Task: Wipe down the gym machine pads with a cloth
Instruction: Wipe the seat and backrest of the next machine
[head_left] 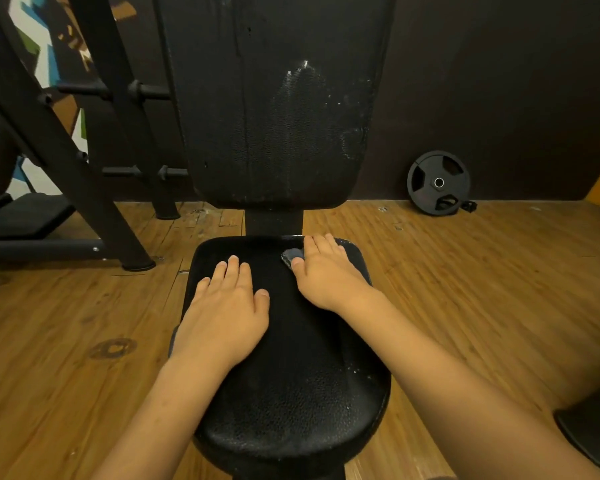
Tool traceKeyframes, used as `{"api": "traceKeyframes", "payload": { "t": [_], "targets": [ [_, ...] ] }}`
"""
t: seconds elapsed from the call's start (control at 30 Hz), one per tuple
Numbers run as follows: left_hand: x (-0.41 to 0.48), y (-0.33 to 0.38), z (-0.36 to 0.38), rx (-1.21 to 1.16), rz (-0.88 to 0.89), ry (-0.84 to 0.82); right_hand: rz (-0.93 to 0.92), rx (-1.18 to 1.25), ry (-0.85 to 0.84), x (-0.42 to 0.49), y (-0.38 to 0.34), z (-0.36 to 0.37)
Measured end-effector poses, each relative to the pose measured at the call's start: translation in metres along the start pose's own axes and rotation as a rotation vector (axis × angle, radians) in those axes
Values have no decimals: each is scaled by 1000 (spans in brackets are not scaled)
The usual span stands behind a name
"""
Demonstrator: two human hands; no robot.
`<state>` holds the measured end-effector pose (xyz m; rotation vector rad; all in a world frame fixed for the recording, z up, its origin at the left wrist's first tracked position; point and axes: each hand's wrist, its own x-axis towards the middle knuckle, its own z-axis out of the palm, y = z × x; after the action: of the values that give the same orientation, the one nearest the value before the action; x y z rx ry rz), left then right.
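Observation:
A black padded seat [291, 375] fills the middle of the head view, with an upright black back pad [274, 116] behind it that carries white scuffs on its right side. My left hand [224, 313] lies flat on the seat's left half, fingers spread, holding nothing. My right hand [326, 271] presses a small grey-blue cloth [291, 254] onto the seat's far right corner. Most of the cloth is hidden under the palm and fingers.
A black machine frame [84, 168] with pegs stands at the left on the wooden floor [482, 289]. A black weight plate [439, 182] leans on the dark wall at the right. Another dark pad [593, 431] shows at the lower right edge.

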<state>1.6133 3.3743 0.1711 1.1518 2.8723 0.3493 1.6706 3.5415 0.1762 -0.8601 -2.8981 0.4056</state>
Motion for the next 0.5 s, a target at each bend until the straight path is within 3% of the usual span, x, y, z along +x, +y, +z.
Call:
{"api": "traceKeyframes", "payload": {
  "t": [0.27, 0.5],
  "targets": [
    [0, 0, -2, 2, 3, -1, 131, -57, 16, 45, -11, -18],
    [3, -1, 4, 6, -14, 5, 4, -19, 14, 3, -2, 1]
  ]
}}
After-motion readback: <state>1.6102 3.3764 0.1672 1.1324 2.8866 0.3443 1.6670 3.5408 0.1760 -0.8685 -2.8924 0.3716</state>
